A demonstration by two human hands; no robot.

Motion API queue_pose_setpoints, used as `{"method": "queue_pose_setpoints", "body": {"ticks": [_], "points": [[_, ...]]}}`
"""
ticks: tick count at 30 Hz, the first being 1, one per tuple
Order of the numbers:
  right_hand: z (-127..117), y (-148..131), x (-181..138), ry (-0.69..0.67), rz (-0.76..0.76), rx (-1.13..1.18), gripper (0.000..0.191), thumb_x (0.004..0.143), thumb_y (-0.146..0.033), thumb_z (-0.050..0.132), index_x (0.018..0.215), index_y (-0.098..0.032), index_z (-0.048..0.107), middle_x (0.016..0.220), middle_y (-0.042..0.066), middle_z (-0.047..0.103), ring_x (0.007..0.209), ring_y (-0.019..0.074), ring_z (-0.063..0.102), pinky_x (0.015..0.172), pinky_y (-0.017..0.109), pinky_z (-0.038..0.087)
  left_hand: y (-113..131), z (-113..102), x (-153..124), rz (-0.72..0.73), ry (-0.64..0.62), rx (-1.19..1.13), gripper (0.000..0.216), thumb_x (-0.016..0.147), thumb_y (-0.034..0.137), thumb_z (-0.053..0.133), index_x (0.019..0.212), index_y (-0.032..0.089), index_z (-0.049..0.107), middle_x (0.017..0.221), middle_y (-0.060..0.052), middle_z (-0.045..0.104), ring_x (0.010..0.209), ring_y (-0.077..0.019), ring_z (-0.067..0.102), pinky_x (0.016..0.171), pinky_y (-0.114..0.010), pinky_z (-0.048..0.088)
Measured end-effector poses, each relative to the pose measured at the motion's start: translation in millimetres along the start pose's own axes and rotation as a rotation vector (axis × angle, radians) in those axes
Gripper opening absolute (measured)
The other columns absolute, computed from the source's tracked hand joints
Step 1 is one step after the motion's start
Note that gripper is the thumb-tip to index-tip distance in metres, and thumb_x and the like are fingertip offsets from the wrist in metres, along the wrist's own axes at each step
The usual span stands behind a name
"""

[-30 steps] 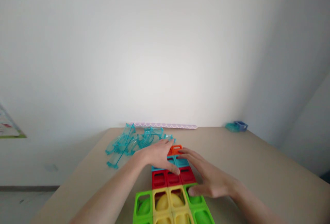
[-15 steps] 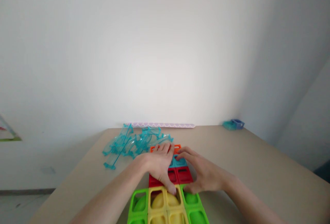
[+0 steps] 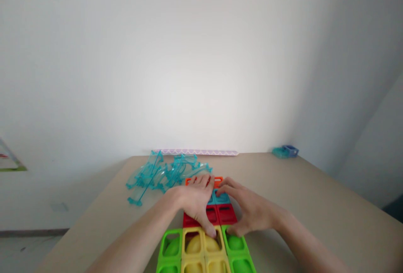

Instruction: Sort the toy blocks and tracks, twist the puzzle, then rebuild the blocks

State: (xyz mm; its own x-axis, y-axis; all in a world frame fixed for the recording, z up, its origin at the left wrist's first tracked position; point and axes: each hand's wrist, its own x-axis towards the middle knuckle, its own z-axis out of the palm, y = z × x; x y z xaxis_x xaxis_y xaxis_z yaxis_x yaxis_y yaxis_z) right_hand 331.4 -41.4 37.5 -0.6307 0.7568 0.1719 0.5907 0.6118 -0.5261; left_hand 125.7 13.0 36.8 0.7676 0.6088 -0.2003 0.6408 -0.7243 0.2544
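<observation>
A row of coloured plastic frame blocks with square openings lies on the table in front of me: orange [image 3: 218,183] at the far end, then light blue [image 3: 223,198], red [image 3: 226,214] and yellow [image 3: 194,258]. Green blocks [image 3: 235,243] flank the yellow part, and rounded shapes show inside the yellow and green openings. My left hand [image 3: 197,204] lies across the row, fingers spread towards the orange end, thumb on the yellow top. At the right edge, my right hand [image 3: 248,208] touches the light blue block with bent fingertips and the right green block with its thumb, the two well apart.
Behind and left of the blocks lies a heap of clear teal plastic pieces [image 3: 170,173]. A lilac patterned strip [image 3: 198,152] runs along the white wall [image 3: 201,63]. At the far right corner stand a small blue box [image 3: 291,151] and a teal item [image 3: 279,152].
</observation>
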Motion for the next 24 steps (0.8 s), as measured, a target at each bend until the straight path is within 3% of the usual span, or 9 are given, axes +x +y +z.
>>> {"method": "queue_pose_setpoints", "body": {"ticks": [24], "points": [[-0.2, -9.5, 0.5, -0.029, 0.122, -0.056, 0.069, 0.045, -0.030, 0.081, 0.109, -0.017, 0.057, 0.105, 0.005, 0.047, 0.099, 0.0249, 0.049, 0.092, 0.036, 0.041, 2.6, -4.8, -1.1, 0.026, -0.068, 0.049, 0.146, 0.040, 0.076, 0.067, 0.146, 0.000, 0.002, 0.153, -0.027, 0.000, 0.141, -0.0409, 0.002, 0.113, -0.049, 0.013]]}}
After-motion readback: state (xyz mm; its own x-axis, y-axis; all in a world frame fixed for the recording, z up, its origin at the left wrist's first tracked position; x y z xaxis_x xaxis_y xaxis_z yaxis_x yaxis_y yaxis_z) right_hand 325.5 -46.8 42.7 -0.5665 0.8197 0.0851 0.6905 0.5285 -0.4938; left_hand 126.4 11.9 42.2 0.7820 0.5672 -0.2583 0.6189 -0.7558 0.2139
